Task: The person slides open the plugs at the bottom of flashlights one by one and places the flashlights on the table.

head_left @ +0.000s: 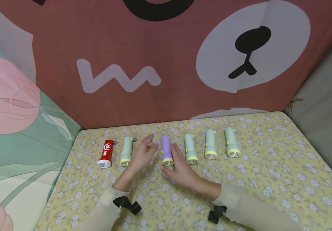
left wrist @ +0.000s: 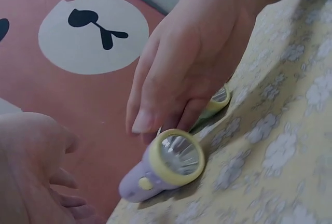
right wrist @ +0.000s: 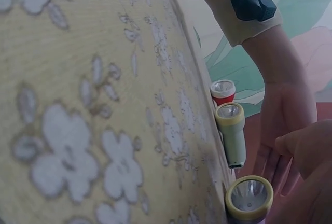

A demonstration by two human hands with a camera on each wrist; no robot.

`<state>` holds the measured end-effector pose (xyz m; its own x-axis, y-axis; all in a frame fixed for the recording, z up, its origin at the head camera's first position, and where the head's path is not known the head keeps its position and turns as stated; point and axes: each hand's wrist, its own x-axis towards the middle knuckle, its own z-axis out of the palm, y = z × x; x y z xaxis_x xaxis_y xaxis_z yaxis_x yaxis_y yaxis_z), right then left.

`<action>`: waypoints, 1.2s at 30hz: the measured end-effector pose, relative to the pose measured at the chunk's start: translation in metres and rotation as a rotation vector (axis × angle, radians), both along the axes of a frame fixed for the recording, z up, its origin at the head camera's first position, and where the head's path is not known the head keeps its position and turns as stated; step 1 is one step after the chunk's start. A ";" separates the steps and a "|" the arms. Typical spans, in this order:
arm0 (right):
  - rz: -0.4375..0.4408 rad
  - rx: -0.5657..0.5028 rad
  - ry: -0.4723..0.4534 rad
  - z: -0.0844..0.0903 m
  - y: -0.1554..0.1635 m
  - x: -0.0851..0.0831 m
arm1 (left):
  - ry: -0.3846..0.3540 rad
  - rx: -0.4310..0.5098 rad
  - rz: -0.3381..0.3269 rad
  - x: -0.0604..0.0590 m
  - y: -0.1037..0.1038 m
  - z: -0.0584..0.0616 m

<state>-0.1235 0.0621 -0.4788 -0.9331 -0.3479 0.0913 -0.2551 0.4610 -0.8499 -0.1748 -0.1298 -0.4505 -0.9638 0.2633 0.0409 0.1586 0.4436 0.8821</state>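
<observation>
Hands flank the purple flashlight (head_left: 167, 150) lying lens-toward-the-person on the desk (head_left: 270, 179): right hand (head_left: 183, 170) relaxed, fingers touching its side, nearer; left hand (head_left: 143, 155) slack, holding nothing, just beside.

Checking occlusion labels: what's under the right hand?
The right hand lies open beside the purple flashlight, over the floral tablecloth. No object shows beneath it; the cloth directly under the palm is hidden.

Soft even light, faint shadows; wrist views blurred (close surfaces), head edges warped
</observation>
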 end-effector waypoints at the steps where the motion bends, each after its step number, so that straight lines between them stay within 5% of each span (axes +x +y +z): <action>1: -0.001 -0.002 -0.003 -0.002 0.000 -0.001 | -0.006 0.010 0.005 -0.001 0.002 -0.002; 17: -0.057 -0.064 -0.017 -0.018 -0.006 -0.011 | -0.180 0.145 0.199 -0.011 0.023 -0.030; 36: -0.123 -0.061 0.029 -0.021 -0.010 -0.015 | -0.188 0.206 0.199 -0.021 0.031 -0.042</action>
